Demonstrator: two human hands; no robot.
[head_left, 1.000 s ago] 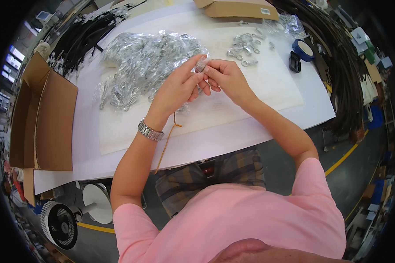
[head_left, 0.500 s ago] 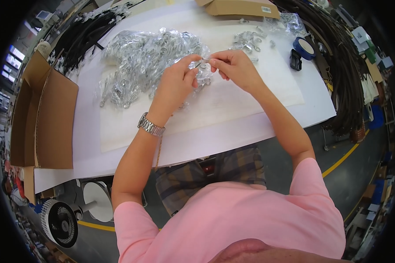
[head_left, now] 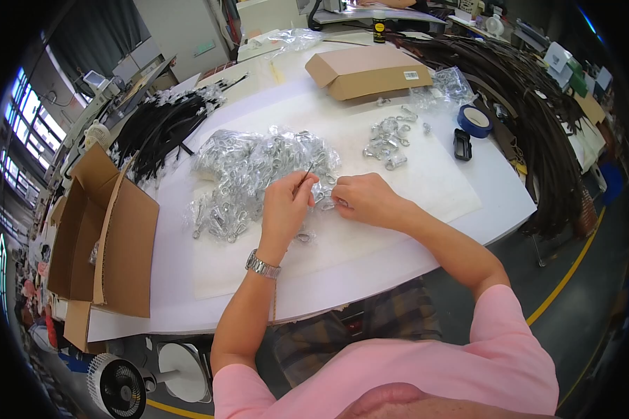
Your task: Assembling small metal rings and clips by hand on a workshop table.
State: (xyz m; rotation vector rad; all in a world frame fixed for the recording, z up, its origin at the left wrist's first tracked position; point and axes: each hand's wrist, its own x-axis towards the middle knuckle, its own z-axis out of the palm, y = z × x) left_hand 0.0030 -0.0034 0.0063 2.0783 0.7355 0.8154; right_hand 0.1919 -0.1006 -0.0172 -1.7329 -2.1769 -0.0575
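Left hand (head_left: 284,209) and right hand (head_left: 365,200) close together over white bench (head_left: 468,188), fingers pinching small bagged metal part (head_left: 323,197) at edge of big heap of bagged metal clips (head_left: 248,181). Smaller clip cluster (head_left: 386,142) beyond right hand. Flat cardboard box (head_left: 367,70) at far side; blue tape roll (head_left: 475,120) right. Open carton (head_left: 98,237) left of bench. Black strap bundle (head_left: 164,126) far left.

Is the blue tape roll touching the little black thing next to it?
Apart. The head view shows white table between the blue tape roll and the small black object.
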